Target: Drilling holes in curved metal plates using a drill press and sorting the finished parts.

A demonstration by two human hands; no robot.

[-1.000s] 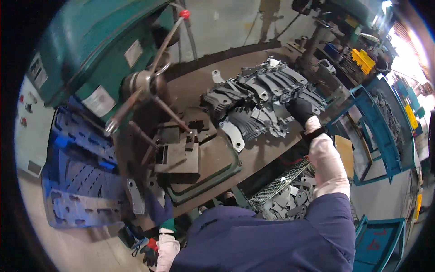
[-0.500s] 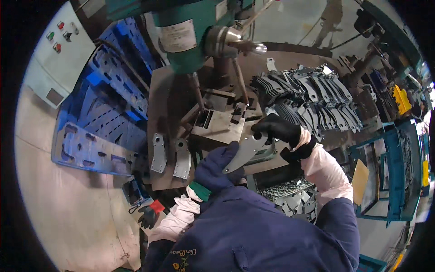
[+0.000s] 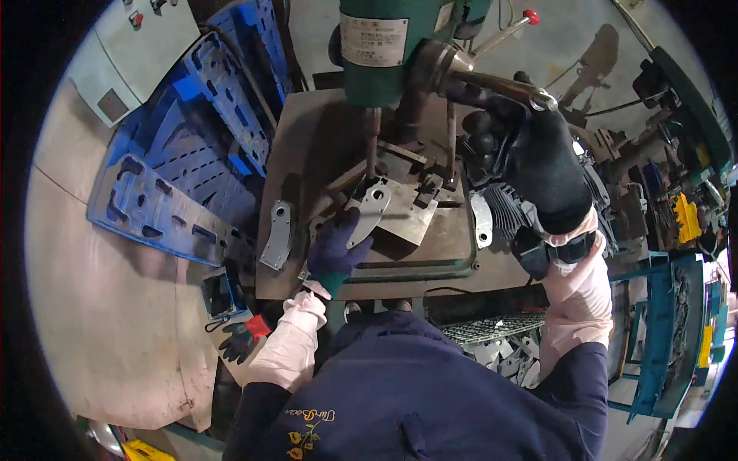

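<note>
While left grip (image 3: pixel 336 244) holds metal plate (image 3: pixel 371 213), right grip (image 3: pixel 530 157), hold unclear, partly hides stacked plates (image 3: pixel 503 211), blue pallet (image 3: pixel 165 209) at left

Dim bench (image 3: pixel 498 273), soft shadows; glare far right; fisheye-bent edges.

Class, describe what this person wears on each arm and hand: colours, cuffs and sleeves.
The left hand wears a dark blue-purple glove, with a green cuff at the wrist. The right hand wears a black glove, with a black strap at the wrist. Next on each side come pale pink sleeves, then navy blue sleeves.
</note>
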